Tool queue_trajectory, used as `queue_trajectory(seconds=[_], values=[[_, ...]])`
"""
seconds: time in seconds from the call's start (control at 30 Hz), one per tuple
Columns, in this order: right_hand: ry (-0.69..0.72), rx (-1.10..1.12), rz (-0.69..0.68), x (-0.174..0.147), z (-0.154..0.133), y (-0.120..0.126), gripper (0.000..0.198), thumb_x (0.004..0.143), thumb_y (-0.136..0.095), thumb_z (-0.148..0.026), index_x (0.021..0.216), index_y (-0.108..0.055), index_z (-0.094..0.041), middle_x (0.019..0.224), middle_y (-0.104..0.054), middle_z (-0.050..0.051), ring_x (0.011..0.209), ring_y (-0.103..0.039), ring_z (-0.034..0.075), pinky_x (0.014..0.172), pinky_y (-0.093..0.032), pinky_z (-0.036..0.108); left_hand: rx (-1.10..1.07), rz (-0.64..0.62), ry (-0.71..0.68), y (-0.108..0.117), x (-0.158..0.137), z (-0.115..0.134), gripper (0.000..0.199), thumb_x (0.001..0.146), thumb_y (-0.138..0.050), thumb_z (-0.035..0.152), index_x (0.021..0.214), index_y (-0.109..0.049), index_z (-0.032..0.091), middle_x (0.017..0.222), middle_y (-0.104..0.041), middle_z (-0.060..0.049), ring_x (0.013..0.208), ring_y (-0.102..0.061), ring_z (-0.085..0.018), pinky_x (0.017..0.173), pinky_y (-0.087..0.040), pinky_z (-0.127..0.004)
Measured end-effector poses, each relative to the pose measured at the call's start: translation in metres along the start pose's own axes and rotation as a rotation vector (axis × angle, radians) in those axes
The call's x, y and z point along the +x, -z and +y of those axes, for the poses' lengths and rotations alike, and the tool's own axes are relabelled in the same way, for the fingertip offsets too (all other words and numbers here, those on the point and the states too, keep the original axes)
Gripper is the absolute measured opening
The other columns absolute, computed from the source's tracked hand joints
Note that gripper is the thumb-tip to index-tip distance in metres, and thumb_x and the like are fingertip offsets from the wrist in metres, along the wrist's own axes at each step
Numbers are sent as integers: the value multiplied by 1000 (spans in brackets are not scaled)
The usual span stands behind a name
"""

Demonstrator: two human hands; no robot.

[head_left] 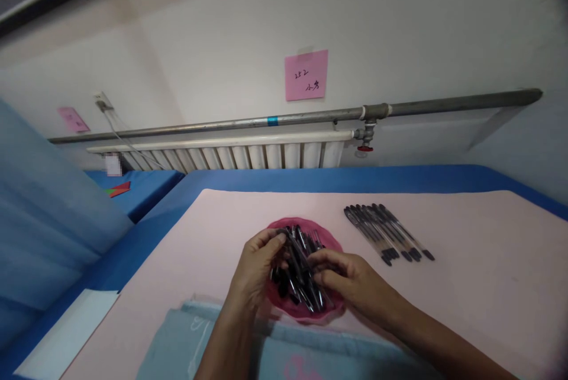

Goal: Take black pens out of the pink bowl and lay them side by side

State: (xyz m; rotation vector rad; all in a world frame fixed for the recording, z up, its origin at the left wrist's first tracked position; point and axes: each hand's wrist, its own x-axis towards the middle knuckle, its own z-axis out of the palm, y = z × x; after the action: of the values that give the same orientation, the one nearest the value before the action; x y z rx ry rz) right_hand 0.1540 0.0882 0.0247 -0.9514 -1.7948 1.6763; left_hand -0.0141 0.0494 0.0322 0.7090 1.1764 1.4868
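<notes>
A round pink plastic basket (333, 237) is heaped with black and clear pen parts (299, 285), perhaps caps and barrels. Over its left side, my left hand (260, 258) is closed, thumb and fingers pinching the upper end of a dark pen (296, 250). My right hand (348, 279) reaches in from the right, its fingers pinched around the pen's lower end. The pen slants between both hands, just above the heap, and its tips are partly covered by my fingers. To the right lies a slanted row of several clear pens with black caps (386, 232).
A pale pink sheet (470, 285) covers the blue table (337, 179). Light blue fabric (328, 347) lies along the near edge, white paper (66, 332) at the left. Behind stand a radiator (248, 155) and a pipe with a red valve (365, 148). A blue curtain (48, 226) hangs left.
</notes>
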Motion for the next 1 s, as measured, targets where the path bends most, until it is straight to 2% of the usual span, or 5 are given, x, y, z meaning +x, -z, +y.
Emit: queue_trajectory(seconds=[0.3,0.57,0.73,0.87,1.0], values=[[-12,-43,-67,-2,-5,2,19,68,-52,-14,80,-64,-21,69,-61,-1,62,-56,14,59,-46,27,-90,11,67,-3,0,-2,24,58,-76,30,71,-64,13,55,-58,3,47,-49,-6,46,-38,-17],[-32,-61,-107,-3,-8,3,20,68,-50,-13,77,-66,-20,65,-58,-1,55,-49,12,50,-38,23,-360,363,-121,23,9,16,11,65,-67,18,66,-57,14,59,-62,1,62,-63,-13,56,-49,-22],[-59,-1,-113,-2,-10,4,17,65,-50,-14,73,-64,-19,61,-56,-2,52,-48,11,49,-36,23,-432,528,-153,42,13,24,3,72,-59,14,71,-57,15,62,-65,1,62,-66,-12,56,-51,-21],[-123,73,-74,0,-8,7,13,66,-52,-22,75,-62,-20,55,-50,-5,43,-40,8,41,-29,21,-443,548,-183,43,14,23,5,72,-59,13,71,-55,16,63,-66,0,63,-66,-13,55,-50,-20],[-117,197,-14,3,-4,8,16,63,-57,-23,79,-60,-21,57,-49,-6,45,-41,8,42,-32,19,-403,501,-157,32,14,18,6,72,-60,14,72,-53,15,64,-66,-2,64,-68,-16,53,-52,-23]])
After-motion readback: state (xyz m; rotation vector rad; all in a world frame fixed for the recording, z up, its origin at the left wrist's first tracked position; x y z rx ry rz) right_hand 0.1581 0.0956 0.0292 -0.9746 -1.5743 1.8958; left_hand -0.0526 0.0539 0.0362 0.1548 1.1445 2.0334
